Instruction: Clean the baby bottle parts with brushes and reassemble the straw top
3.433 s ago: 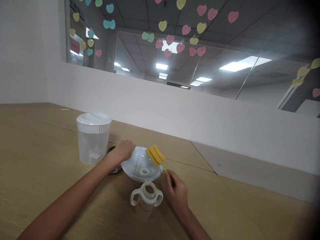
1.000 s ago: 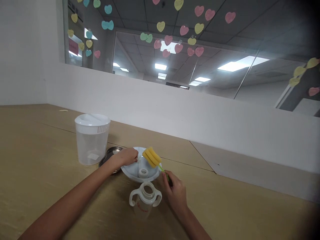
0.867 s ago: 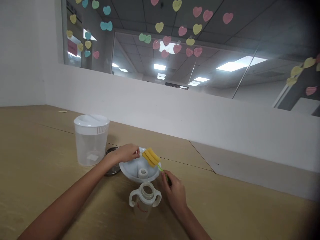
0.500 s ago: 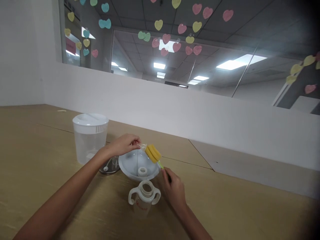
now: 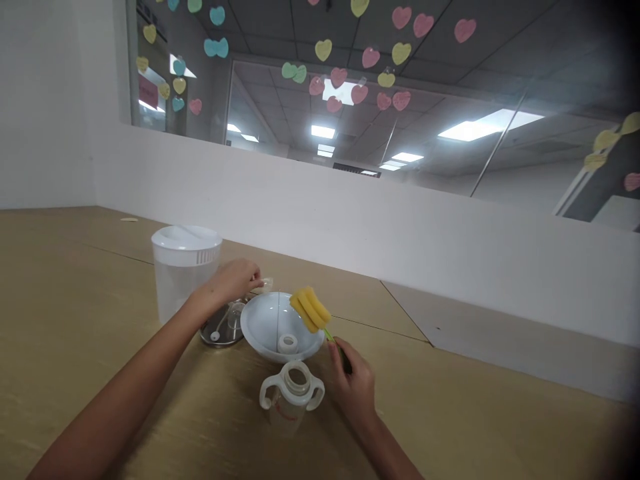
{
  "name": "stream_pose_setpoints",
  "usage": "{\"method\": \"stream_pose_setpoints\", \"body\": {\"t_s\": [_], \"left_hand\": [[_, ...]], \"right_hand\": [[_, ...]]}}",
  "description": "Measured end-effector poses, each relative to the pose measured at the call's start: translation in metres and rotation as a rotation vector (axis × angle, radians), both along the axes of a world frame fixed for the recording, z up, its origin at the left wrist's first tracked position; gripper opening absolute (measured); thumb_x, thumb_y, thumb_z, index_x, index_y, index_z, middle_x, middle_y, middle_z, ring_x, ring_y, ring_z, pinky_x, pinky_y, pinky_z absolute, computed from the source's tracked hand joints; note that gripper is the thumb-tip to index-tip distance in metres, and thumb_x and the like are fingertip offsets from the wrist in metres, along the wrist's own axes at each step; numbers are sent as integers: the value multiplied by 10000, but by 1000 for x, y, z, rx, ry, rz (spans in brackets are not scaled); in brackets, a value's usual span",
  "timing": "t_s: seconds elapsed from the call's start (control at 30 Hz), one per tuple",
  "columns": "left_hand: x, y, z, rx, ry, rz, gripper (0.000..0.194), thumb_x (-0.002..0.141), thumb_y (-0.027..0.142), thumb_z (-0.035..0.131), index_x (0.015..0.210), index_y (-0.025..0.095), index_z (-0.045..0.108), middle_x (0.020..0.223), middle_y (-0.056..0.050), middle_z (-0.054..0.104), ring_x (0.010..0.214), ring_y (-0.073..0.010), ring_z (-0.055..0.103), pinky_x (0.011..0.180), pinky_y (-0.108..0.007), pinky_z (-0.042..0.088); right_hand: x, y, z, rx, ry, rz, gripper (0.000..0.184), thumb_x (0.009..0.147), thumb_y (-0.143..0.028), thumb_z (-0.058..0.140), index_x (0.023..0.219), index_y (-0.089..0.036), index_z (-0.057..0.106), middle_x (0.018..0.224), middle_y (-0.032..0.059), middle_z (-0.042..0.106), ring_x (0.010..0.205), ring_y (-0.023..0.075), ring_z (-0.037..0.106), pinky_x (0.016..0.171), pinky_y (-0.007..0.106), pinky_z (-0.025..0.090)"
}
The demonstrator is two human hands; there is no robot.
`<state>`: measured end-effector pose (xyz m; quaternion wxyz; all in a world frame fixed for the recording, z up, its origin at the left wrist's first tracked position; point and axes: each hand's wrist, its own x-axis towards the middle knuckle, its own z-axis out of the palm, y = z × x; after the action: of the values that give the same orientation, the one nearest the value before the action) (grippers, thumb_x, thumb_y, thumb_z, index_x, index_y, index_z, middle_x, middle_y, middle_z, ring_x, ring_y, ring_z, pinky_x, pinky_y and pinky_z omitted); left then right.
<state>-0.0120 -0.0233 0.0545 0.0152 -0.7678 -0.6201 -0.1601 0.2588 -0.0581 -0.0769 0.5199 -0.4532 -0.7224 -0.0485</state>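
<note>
My left hand (image 5: 233,281) is raised behind the bowl, pinching a small translucent plastic part (image 5: 267,283) between its fingertips. My right hand (image 5: 354,392) grips the green handle of a sponge bottle brush, whose yellow sponge head (image 5: 310,310) hangs over the rim of a wide white bowl (image 5: 263,330). A white ring (image 5: 287,343) lies in the bowl. A baby bottle with white twin handles (image 5: 293,393) stands just in front of the bowl, near my right hand, with its cap off.
A clear plastic container with a white lid (image 5: 183,277) stands at the left. A round metal tray (image 5: 220,330) holding small clear pieces lies between it and the bowl. The wooden table (image 5: 450,380) ends at a white wall (image 5: 350,233) topped by a window with paper hearts.
My left hand has lifted from the bowl and moved left with the translucent part, uncovering the metal tray. My right hand and the sponge brush have barely moved.
</note>
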Motion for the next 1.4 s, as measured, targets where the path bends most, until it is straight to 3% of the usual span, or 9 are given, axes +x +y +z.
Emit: {"method": "stream_pose_setpoints", "body": {"t_s": [0.13,0.37,0.5,0.7,0.87,0.97,1.07,1.23,1.4], "left_hand": [[-16,2,-1,-133,108,122,140,685,215,612,783,155,692,828,-109,700,835,-227,635,693,-274,444],[-14,3,-11,-490,147,100,46,513,112,697,520,144,665,548,-66,669,525,-182,614,549,-262,476],[-6,12,-22,-440,181,118,68,506,116,710,482,136,649,546,-98,669,590,-226,642,593,-287,498],[-5,28,-37,-330,231,123,150,523,156,721,672,142,712,740,-160,710,798,-294,665,721,-360,503],[-5,31,-49,-441,233,108,81,498,144,726,488,148,646,540,-92,670,571,-219,647,610,-297,510],[-4,28,-49,-438,253,112,129,465,182,762,483,154,637,564,-94,681,606,-240,655,615,-307,512],[0,21,-40,-367,289,121,254,412,192,805,634,137,694,782,-175,714,778,-330,663,678,-370,515],[17,7,-25,-170,281,62,258,675,217,645,902,108,698,978,-219,678,936,-355,629,755,-430,490],[50,6,-43,-78,203,-152,313,800,362,518,980,164,681,995,-137,686,941,-273,632,800,-361,476]], "right_hand": [[1,0,1,-53,19,4,373,897,-397,422,889,-130,682,812,90,709,655,163,642,613,238,496],[1,-1,1,-53,-1,9,384,893,-407,419,895,-131,686,819,94,712,653,169,644,601,241,488],[1,1,1,-75,-19,-5,398,895,-411,403,882,-130,685,782,84,705,609,157,626,572,233,476],[0,-1,3,-78,-36,-3,405,898,-414,395,864,-131,682,747,71,697,571,145,604,551,229,455],[0,-1,3,-87,-32,2,411,898,-420,394,857,-130,681,740,70,697,563,146,603,547,229,446],[0,-1,3,-100,-32,9,409,901,-420,394,871,-127,677,755,77,698,579,152,606,561,232,449],[0,-1,3,-99,-30,12,409,904,-419,391,876,-125,674,761,81,696,594,153,606,572,230,449],[0,0,3,-85,-48,-4,411,903,-416,387,860,-131,680,730,72,692,560,142,597,555,222,447],[1,3,-1,-59,-62,-17,405,903,-411,390,868,-132,680,763,81,701,611,159,627,580,231,462]]}}
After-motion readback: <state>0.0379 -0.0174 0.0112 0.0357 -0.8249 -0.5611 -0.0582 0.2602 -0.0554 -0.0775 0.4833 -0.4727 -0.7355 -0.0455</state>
